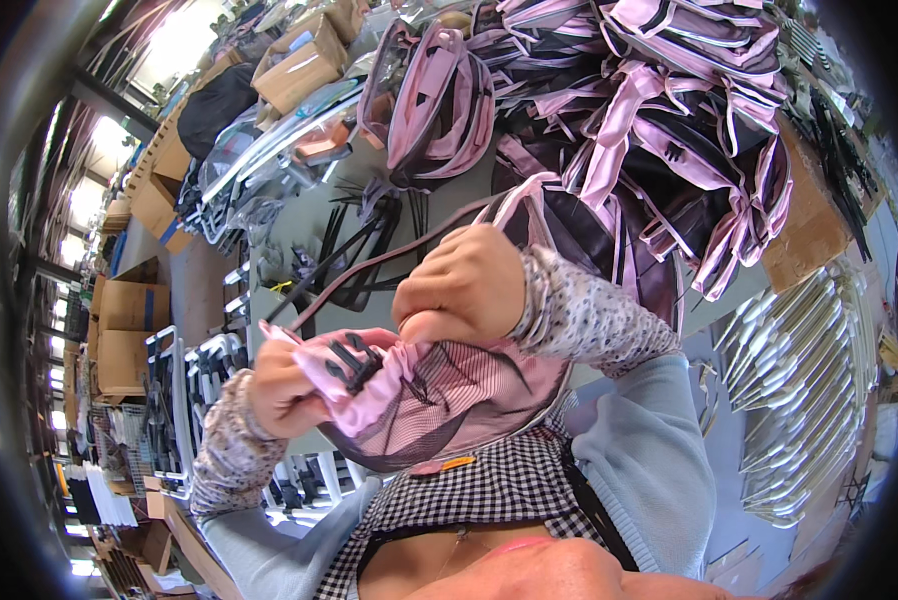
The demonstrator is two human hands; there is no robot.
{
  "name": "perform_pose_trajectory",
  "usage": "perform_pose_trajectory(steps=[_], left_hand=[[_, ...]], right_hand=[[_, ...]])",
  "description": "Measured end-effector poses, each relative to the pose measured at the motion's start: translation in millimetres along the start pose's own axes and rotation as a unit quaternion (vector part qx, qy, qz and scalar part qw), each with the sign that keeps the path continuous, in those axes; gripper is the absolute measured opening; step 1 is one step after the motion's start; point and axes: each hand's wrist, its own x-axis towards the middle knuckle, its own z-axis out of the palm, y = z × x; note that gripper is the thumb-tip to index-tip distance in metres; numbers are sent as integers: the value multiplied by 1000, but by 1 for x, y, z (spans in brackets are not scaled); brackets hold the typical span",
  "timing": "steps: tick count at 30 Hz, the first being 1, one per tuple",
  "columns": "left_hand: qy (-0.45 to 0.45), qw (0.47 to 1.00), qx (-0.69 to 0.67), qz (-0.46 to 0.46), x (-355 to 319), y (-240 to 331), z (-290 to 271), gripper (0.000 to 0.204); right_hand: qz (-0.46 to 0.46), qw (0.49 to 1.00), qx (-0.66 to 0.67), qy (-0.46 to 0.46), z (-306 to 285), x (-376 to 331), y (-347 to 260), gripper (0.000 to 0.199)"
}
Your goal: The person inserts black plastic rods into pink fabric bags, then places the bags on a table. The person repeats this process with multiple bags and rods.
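A pink fabric piece with black mesh (469,385) is stretched between my two hands, close to my chest. My left hand (287,388) is closed around its pink edge, beside a black mark or fitting (351,362) that I cannot make out clearly. Higher up and to the right, my right hand (464,285) is bent into a fist, pinching the gathered pink edge; its fingertips are partly hidden. A thin dark-pink strap or trim (384,258) runs from near my left hand behind the right one toward more pink and black fabric (559,215).
A large heap of pink and black mesh pieces (669,130) covers the far right of the grey table (294,225). Black straps or frame parts (354,260) lie beyond my hands. Cardboard boxes (134,305) stand at left; many white metal frames (794,390) are stacked at right.
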Motion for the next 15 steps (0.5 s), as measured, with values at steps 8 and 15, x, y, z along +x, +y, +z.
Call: perform_pose_trajectory(steps=[8,15], left_hand=[[32,974,-11,-225,-95,-93,45,27],[5,980,-60,-190,-34,-120,82,26]], right_hand=[[151,987,38,-23,-9,-32,2,40],[145,986,-14,-84,21,-26,-20,46]])
